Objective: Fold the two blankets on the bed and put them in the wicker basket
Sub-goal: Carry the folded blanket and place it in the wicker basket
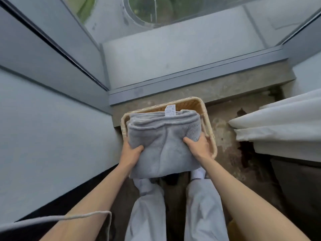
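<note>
A glazed window [173,32] fills the view from 10 to 2 o'clock, its grey sill running across just above centre. A pale wall [43,136] takes the 9 o'clock side. At 3 o'clock lies the corner of the bed [278,126] under white sheets. Mottled concrete floor [234,140] shows between bed and wall.

At the centre, the folded grey blanket [161,145] is held over the wicker basket [188,103], which stands on the floor against the step below the sill. The blanket covers most of the basket's opening, and its near edge overhangs the 6 o'clock rim. Whether it rests on the bottom cannot be told.

The left hand [131,150] has its grip clamped on the blanket's 8 o'clock corner, thumb on top, fingers hidden beneath. The right hand [199,146] grips the 4 o'clock side likewise, thumb pressed into the fleece.

A white care label [170,110] stands up from the blanket's 12 o'clock edge.
</note>
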The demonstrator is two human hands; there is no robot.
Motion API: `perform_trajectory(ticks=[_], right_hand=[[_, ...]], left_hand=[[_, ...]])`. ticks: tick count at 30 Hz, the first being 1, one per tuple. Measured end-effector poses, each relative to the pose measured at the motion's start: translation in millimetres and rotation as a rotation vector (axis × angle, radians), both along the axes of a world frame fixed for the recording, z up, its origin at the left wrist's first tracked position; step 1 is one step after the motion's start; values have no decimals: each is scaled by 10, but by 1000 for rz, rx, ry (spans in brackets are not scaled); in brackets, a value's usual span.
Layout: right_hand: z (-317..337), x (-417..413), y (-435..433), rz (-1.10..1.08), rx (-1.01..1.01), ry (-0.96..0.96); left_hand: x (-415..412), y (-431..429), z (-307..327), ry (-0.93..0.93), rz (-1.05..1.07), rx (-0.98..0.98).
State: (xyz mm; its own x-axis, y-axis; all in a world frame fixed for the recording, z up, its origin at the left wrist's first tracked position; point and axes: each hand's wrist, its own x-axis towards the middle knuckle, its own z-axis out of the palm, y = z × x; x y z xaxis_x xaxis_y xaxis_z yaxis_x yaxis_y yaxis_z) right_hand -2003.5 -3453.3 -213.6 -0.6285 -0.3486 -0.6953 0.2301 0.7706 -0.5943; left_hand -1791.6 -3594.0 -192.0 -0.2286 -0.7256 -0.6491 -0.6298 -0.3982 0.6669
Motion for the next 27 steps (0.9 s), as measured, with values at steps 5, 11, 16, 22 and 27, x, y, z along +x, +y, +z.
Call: perform_trajectory(ticks=[5, 11, 16, 22, 27], right_hand=[[-1318, -258, -267, 146, 79, 31], [-2699, -399, -451, 218, 79, 51], [-3483, -382, -462, 217, 164, 86], [-3531, -345, -502, 402, 427, 218], [-3026, -264, -422, 940, 183, 898]], left_hand=[[-231, -36, -1373, -70, 73, 38], [-430, -13, -2830, -129, 96, 102], [-353, -90, -3647, -154, 105, 81], [-375, -90, -3895, -312, 114, 168], [-489, 86, -3333, -518, -376, -587]])
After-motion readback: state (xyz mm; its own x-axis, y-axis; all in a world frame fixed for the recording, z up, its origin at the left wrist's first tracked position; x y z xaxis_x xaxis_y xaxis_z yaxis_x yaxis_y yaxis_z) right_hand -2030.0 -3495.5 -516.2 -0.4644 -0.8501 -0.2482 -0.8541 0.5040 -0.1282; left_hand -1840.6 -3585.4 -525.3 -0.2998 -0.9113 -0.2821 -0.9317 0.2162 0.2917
